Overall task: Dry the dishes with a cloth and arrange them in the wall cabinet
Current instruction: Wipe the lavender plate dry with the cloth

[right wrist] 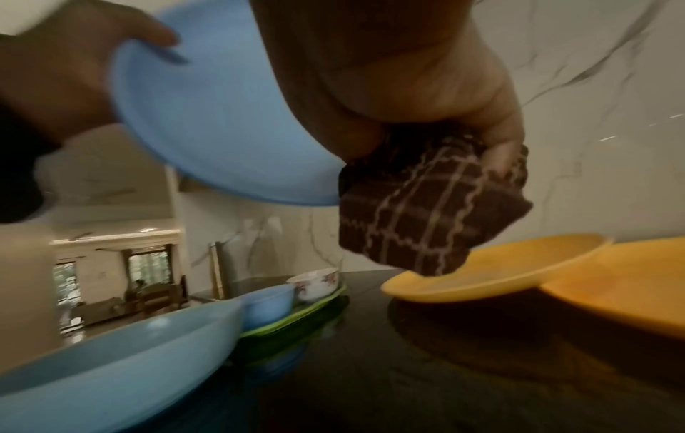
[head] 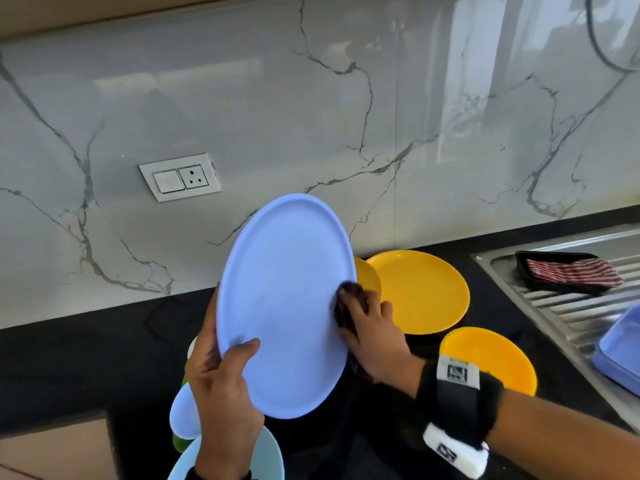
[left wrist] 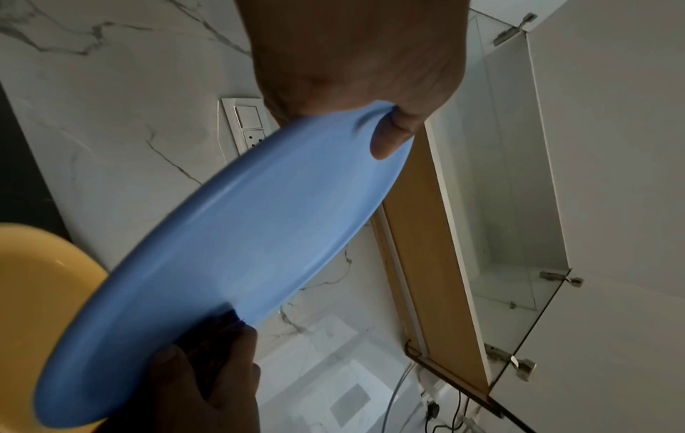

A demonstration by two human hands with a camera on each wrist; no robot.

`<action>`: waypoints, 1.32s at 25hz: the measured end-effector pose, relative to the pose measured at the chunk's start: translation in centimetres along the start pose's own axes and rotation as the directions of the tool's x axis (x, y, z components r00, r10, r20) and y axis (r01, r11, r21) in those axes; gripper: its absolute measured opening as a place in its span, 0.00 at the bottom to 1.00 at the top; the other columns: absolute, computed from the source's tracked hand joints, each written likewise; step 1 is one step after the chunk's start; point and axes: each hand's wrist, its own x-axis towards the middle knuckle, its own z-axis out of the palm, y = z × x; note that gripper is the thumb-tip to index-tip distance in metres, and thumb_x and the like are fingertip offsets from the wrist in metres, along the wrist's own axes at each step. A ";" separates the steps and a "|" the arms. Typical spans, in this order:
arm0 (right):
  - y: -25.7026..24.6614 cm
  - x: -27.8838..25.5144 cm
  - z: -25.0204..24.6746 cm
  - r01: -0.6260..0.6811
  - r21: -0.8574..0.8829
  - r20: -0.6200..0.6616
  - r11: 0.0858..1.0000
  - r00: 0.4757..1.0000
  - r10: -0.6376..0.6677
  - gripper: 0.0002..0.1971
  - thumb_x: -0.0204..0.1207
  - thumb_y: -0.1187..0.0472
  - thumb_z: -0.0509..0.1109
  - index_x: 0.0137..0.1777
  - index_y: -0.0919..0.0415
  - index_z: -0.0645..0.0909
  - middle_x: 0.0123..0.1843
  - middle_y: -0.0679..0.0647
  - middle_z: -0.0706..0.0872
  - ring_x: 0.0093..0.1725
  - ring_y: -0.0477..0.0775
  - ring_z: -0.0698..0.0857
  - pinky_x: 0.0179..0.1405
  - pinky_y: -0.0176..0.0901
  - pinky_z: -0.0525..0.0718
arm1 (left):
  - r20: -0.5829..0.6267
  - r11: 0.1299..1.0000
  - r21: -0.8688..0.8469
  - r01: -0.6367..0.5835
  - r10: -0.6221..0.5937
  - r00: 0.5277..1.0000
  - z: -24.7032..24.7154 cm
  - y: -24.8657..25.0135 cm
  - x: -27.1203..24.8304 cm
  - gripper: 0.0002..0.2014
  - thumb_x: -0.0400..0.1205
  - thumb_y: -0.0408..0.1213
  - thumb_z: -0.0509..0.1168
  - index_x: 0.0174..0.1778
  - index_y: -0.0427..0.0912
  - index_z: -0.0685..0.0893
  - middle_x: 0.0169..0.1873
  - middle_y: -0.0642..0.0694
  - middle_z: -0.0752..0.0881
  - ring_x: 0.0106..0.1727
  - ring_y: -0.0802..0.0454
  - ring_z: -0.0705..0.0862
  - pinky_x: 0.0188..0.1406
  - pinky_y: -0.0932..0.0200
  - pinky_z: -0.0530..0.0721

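Drying underway: left hand (head: 221, 372) grips tilted blue plate (head: 284, 303) above the counter's front edge, right hand (head: 374, 337) clutches brown cloth (head: 348, 306) on its rim, yellow plates (head: 419, 292) waiting, open wall cabinet (left wrist: 519, 205) apparently unfilled.

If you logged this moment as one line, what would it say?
step: drying | left hand: holds blue plate tilted | right hand: presses brown cloth to plate edge | yellow plates: on counter

Left hand (left wrist: 356, 73) at 12 o'clock pinches blue plate (left wrist: 237, 249) rim, thumb on its face. Right hand (left wrist: 200, 389) presses dark cloth (left wrist: 219, 325) at 6 o'clock. Yellow plate (left wrist: 37, 293) at 9 o'clock.
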 end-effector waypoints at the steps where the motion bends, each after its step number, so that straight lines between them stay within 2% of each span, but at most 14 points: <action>1: -0.2 -1.4 0.2 0.038 -0.039 0.053 0.998 0.998 -0.036 0.34 0.83 0.44 0.60 0.85 0.44 0.50 0.76 0.58 0.58 0.70 0.66 0.66 0.55 0.58 0.83 | -0.014 1.000 -0.008 0.015 -0.015 1.000 0.0 -0.3 0.1 0.32 0.67 0.23 0.62 0.63 0.55 0.87 0.60 0.50 0.88 0.62 0.45 0.86 0.54 0.48 0.88; 4: -0.5 -3.1 -0.8 0.137 0.077 0.146 0.988 0.978 -0.147 0.30 0.79 0.42 0.66 0.79 0.42 0.63 0.74 0.52 0.57 0.72 0.60 0.66 0.58 0.54 0.83 | -0.092 1.000 0.000 0.031 -0.031 0.995 -0.7 -1.3 0.4 0.33 0.66 0.23 0.62 0.65 0.53 0.86 0.63 0.47 0.87 0.66 0.39 0.83 0.62 0.39 0.83; 8: -2.2 0.8 -3.5 0.171 0.475 -0.230 0.863 0.971 -0.066 0.29 0.72 0.43 0.70 0.73 0.50 0.75 0.65 0.52 0.61 0.73 0.59 0.67 0.76 0.51 0.70 | -0.068 0.993 -0.073 0.095 -0.100 0.993 -0.3 -1.5 0.3 0.28 0.71 0.28 0.65 0.69 0.47 0.82 0.63 0.45 0.87 0.67 0.39 0.83 0.62 0.46 0.85; 10: -4.4 3.0 -5.8 0.156 0.503 -0.313 0.850 0.950 0.011 0.28 0.75 0.47 0.71 0.74 0.53 0.76 0.68 0.55 0.63 0.71 0.64 0.69 0.75 0.46 0.67 | 0.022 0.992 -0.032 0.119 -0.119 0.993 0.2 -1.5 -0.3 0.26 0.75 0.36 0.69 0.72 0.44 0.80 0.65 0.44 0.86 0.68 0.41 0.83 0.66 0.42 0.82; 12: -6.8 3.2 -7.1 0.290 0.388 -0.341 0.875 0.927 -0.156 0.28 0.76 0.45 0.66 0.75 0.53 0.75 0.72 0.58 0.67 0.68 0.66 0.72 0.68 0.44 0.68 | 0.057 0.991 -0.034 0.131 -0.129 0.990 0.5 -1.6 -0.4 0.28 0.77 0.46 0.72 0.73 0.44 0.79 0.66 0.42 0.85 0.70 0.41 0.81 0.69 0.41 0.80; 14: -8.7 1.5 -6.4 0.544 0.193 -0.339 0.817 0.818 -0.465 0.29 0.75 0.45 0.61 0.76 0.53 0.74 0.74 0.58 0.71 0.68 0.67 0.73 0.63 0.51 0.71 | 0.017 0.987 -0.087 0.138 -0.137 0.990 0.6 -1.2 -0.2 0.37 0.75 0.57 0.73 0.76 0.38 0.75 0.69 0.37 0.82 0.72 0.37 0.79 0.72 0.35 0.75; 16: -9.0 -1.4 -4.4 0.759 0.047 -0.297 0.649 0.631 -0.717 0.27 0.77 0.49 0.63 0.75 0.56 0.77 0.73 0.59 0.75 0.69 0.65 0.74 0.64 0.56 0.71 | -0.049 0.986 -0.120 0.116 -0.123 0.991 0.3 -0.5 0.1 0.41 0.75 0.60 0.71 0.76 0.34 0.74 0.68 0.33 0.81 0.71 0.33 0.79 0.71 0.32 0.73; 18: -7.5 -3.8 -2.7 0.865 0.035 -0.217 0.501 0.496 -0.841 0.24 0.80 0.51 0.65 0.74 0.57 0.78 0.72 0.57 0.76 0.70 0.58 0.71 0.70 0.52 0.67 | -0.093 0.984 -0.135 0.112 -0.125 0.988 -0.6 -0.5 0.3 0.30 0.79 0.52 0.70 0.73 0.39 0.78 0.66 0.33 0.83 0.67 0.30 0.81 0.65 0.31 0.78; 20: -4.3 -4.6 -2.0 0.890 0.144 -0.083 0.434 0.447 -0.890 0.21 0.79 0.53 0.71 0.71 0.56 0.81 0.72 0.54 0.74 0.70 0.56 0.67 0.72 0.49 0.66 | -0.074 0.990 -0.101 0.098 -0.106 0.992 -1.3 -0.5 0.4 0.18 0.83 0.39 0.65 0.70 0.46 0.82 0.66 0.37 0.84 0.68 0.31 0.81 0.64 0.34 0.82; 23: 1.3 -3.1 -1.7 0.838 0.142 0.171 0.527 0.504 -0.847 0.24 0.69 0.54 0.79 0.67 0.48 0.83 0.69 0.54 0.74 0.65 0.61 0.70 0.65 0.49 0.74 | -0.057 0.995 -0.064 0.074 -0.078 0.995 -1.5 -0.2 0.0 0.19 0.83 0.35 0.63 0.70 0.47 0.82 0.66 0.41 0.85 0.67 0.36 0.83 0.61 0.42 0.85; 25: 4.2 -1.0 -2.4 0.729 0.043 0.204 0.684 0.663 -0.720 0.25 0.63 0.53 0.79 0.63 0.43 0.84 0.67 0.53 0.74 0.63 0.59 0.71 0.57 0.55 0.81 | -0.034 0.996 -0.054 0.068 -0.070 0.997 -1.6 -0.1 -0.2 0.18 0.84 0.36 0.65 0.70 0.49 0.83 0.66 0.42 0.85 0.67 0.37 0.83 0.62 0.37 0.84; 28: 5.4 2.3 -4.4 0.416 0.029 -0.026 0.909 0.909 -0.416 0.24 0.63 0.54 0.80 0.61 0.41 0.85 0.65 0.54 0.71 0.62 0.57 0.68 0.57 0.60 0.81 | -0.015 0.997 -0.023 0.075 -0.075 0.997 -1.6 0.0 -0.4 0.18 0.79 0.39 0.66 0.64 0.56 0.87 0.61 0.47 0.88 0.63 0.41 0.86 0.61 0.38 0.85; 30: 3.7 4.4 -6.0 0.327 0.106 -0.233 0.939 0.926 -0.296 0.25 0.63 0.57 0.81 0.63 0.46 0.85 0.64 0.57 0.70 0.61 0.61 0.69 0.64 0.60 0.78 | 0.000 0.995 -0.004 0.104 -0.104 0.995 -0.8 0.0 -0.7 0.18 0.77 0.39 0.68 0.62 0.56 0.88 0.60 0.49 0.89 0.63 0.42 0.86 0.61 0.40 0.85; 33: -1.2 5.5 -7.3 0.495 0.129 -0.432 0.859 0.808 -0.400 0.24 0.68 0.51 0.72 0.66 0.53 0.84 0.65 0.59 0.72 0.62 0.63 0.69 0.68 0.50 0.70 | 0.019 0.993 0.025 0.115 -0.115 0.993 0.1 -0.5 -1.1 0.22 0.74 0.47 0.70 0.66 0.53 0.85 0.63 0.49 0.87 0.66 0.45 0.85 0.63 0.44 0.82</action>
